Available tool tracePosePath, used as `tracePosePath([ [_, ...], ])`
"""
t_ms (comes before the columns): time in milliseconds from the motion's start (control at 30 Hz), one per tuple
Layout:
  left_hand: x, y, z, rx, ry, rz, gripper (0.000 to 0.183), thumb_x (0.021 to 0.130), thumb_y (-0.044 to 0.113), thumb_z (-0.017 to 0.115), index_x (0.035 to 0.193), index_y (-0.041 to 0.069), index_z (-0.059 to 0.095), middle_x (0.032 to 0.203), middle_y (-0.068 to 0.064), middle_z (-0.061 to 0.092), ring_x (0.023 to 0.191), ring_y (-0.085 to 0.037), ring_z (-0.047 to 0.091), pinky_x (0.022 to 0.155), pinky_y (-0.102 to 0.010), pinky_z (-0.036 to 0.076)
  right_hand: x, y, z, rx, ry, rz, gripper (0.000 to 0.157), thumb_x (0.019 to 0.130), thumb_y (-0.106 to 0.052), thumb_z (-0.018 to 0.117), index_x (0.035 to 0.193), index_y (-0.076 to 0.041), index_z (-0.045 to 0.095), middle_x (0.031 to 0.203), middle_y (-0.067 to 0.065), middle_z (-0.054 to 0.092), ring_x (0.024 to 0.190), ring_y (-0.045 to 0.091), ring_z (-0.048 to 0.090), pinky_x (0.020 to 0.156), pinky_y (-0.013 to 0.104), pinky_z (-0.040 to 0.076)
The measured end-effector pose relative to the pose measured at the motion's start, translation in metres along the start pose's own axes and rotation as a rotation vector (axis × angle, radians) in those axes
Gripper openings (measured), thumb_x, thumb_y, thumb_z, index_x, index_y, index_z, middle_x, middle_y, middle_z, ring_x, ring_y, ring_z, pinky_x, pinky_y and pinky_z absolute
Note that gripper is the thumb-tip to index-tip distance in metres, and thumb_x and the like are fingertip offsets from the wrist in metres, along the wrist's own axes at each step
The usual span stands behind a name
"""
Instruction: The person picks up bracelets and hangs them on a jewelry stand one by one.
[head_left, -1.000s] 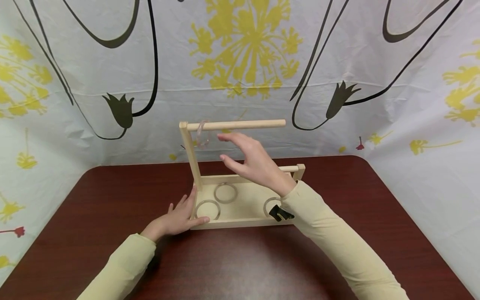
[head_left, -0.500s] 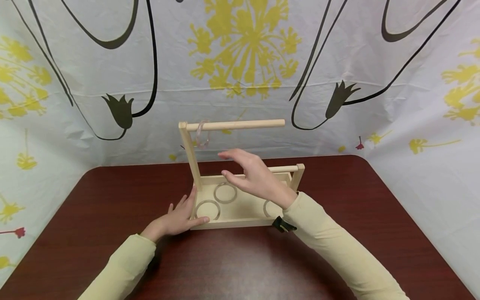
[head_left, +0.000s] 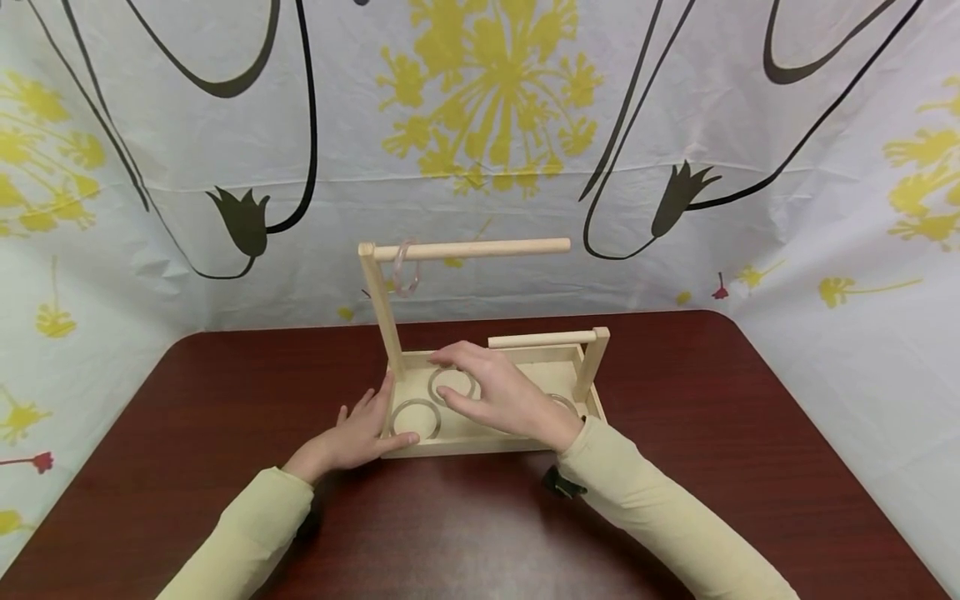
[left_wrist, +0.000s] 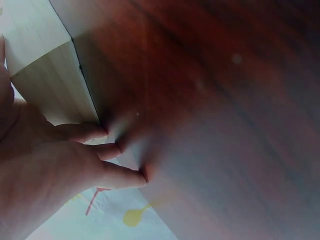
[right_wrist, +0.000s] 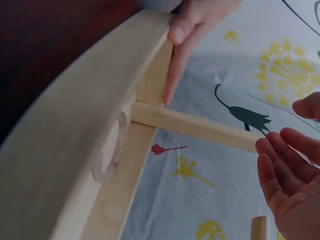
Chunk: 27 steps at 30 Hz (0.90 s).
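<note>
Your right hand [head_left: 495, 389] has dropped, fingers apart, nearest the back ring [head_left: 431, 388] at its left; your left hand [head_left: 360, 437], spread, touches the tray [head_left: 480, 447].

The table [head_left: 465, 533] is dark reddish brown, with a soft shine. Directly on it stands one pale wooden rack [head_left: 480, 447].
</note>
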<state>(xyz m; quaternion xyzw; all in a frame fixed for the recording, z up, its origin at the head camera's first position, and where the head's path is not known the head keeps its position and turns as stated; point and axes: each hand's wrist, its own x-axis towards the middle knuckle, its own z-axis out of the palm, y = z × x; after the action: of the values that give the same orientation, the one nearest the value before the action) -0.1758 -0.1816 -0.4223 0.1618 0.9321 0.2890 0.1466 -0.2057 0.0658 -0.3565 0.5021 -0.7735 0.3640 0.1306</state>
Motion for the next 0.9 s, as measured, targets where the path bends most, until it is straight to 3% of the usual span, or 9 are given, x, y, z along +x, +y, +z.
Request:
tracePosePath([
  [267,0.0,0.001,0.002,0.054,0.048,-0.006,0.104,0.091,0.054,0.059,0.152,-0.006,-0.001,0.152,-0.03,0.022,0.138,-0.049,0.018,0.098,-0.075,0.014,-0.013,0.004,0.008,-0.019,-0.032,0.048,0.031,0.09,-0.01,0.067,0.119,-0.001,0.063,0.111,0.007,0.066,0.096,0.018,0.061,0.084,0.027,0.049],
  [500,0.002,0.004,0.005,0.091,0.087,-0.036,0.1,0.092,0.054,0.057,0.152,-0.005,0.003,0.151,-0.029,0.025,0.138,-0.049,0.021,0.1,-0.073,0.013,-0.021,0.01,0.011,0.048,-0.019,0.078,0.031,0.089,-0.006,0.068,0.119,-0.001,0.063,0.113,0.009,0.065,0.096,0.02,0.062,0.08,0.036,0.052],
  [900,0.007,0.006,0.012,0.213,0.209,-0.018,0.1,0.088,0.058,0.059,0.149,-0.01,0.016,0.149,-0.029,0.031,0.136,-0.047,0.027,0.105,-0.067,0.013,-0.029,0.017,0.012,0.038,-0.018,0.096,0.029,0.089,-0.007,0.067,0.116,0.002,0.064,0.108,0.011,0.066,0.093,0.023,0.063,0.08,0.037,0.052],
])
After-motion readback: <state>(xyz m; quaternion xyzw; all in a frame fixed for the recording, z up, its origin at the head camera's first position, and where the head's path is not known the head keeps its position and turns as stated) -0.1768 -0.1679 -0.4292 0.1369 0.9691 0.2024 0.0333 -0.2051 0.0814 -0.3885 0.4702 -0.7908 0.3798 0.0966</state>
